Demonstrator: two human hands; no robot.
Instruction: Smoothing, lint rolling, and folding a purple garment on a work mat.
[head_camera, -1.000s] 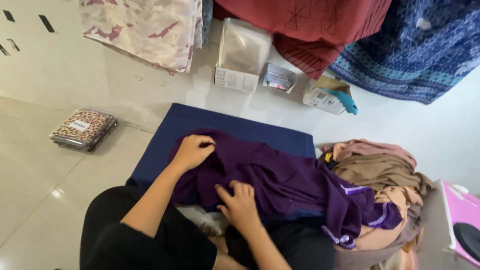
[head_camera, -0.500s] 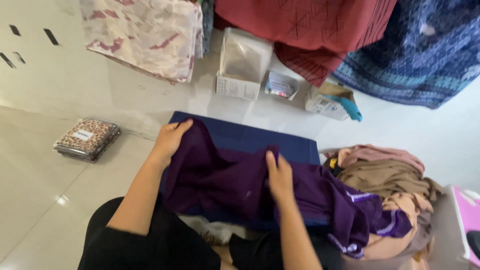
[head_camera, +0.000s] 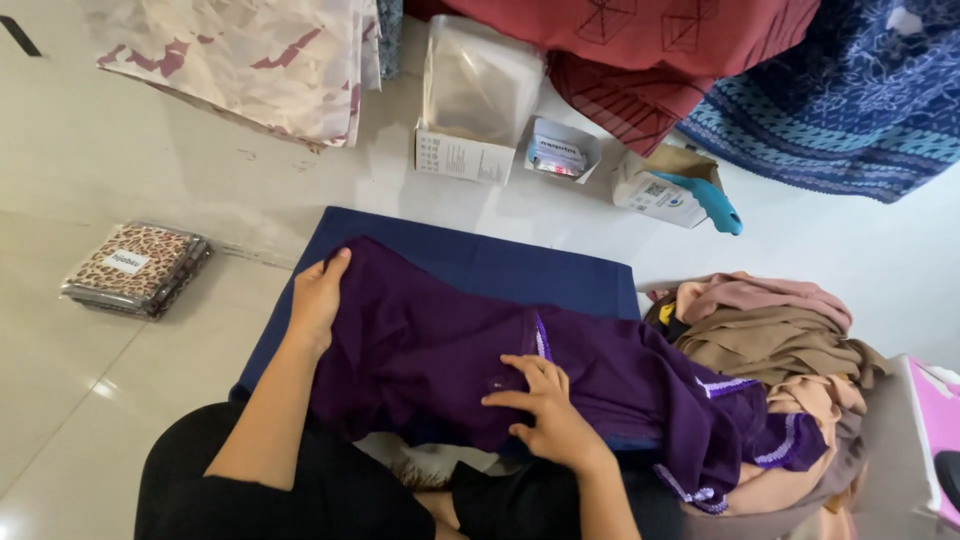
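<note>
A right hand (head_camera: 545, 410) presses flat, fingers spread, on a purple garment (head_camera: 470, 350) spread across a navy mat (head_camera: 480, 265) on the floor. Further out, the left hand (head_camera: 318, 297) pinches the garment's left edge. Beyond lie a heap of folded cloths (head_camera: 770, 330) and a clear box (head_camera: 478, 95).

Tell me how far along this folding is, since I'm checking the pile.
Looks done: one leopard-print packet lies wrapped on the floor. In hand: the purple garment is spread over the navy board, left hand at its upper left edge, right hand pressing its middle; no fold shows yet. Left: a heap of pink and tan cloths beside it.
</note>
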